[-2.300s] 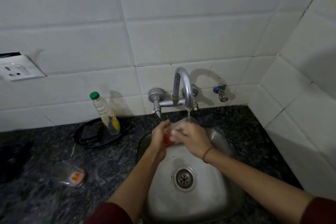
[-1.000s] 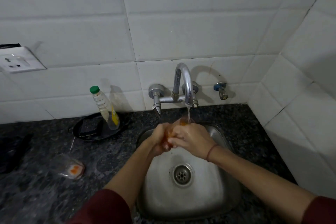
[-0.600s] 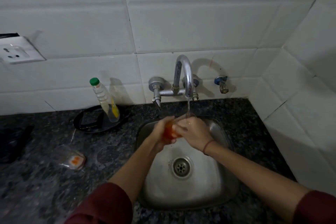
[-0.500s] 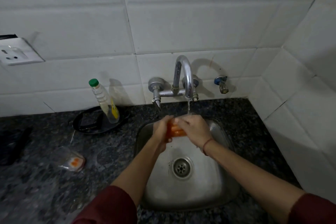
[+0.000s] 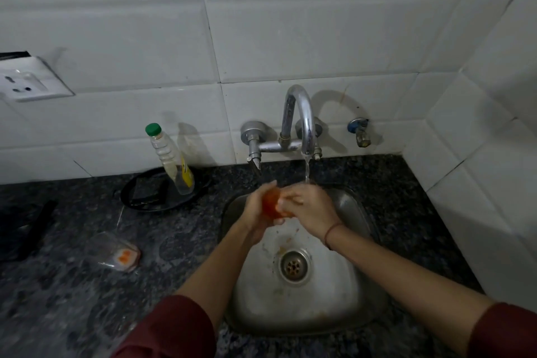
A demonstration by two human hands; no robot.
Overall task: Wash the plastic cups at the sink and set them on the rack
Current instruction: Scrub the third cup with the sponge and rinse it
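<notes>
Holding the plastic cup (image 5: 273, 206) in both hands over the back of the sink (image 5: 359, 213), at 12 o'clock from the drain (image 5: 295, 266), you have it just to the 9 o'clock side of the water stream (image 5: 306, 168) from the faucet (image 5: 302, 116). Judged: low and over the basin so the runoff falls inside. Left hand (image 5: 254, 209) grips from 9 o'clock, fingers curled round the wall. Right hand (image 5: 312, 208) closes on it from 3 o'clock, with the stream landing on its knuckles; which part those fingers rub is hidden. The cup shows orange, and orange flecks lie near the drain, so the rinse is likely unfinished. A second cup (image 5: 116, 251) lies on its side on the counter (image 5: 72, 285), at 9 o'clock from the sink and well apart, with orange residue in its base; judged unwashed, parked within left reach. A green-capped bottle (image 5: 170, 160) stands in a black tray (image 5: 139, 197) at 10 o'clock. No rack is in view.
</notes>
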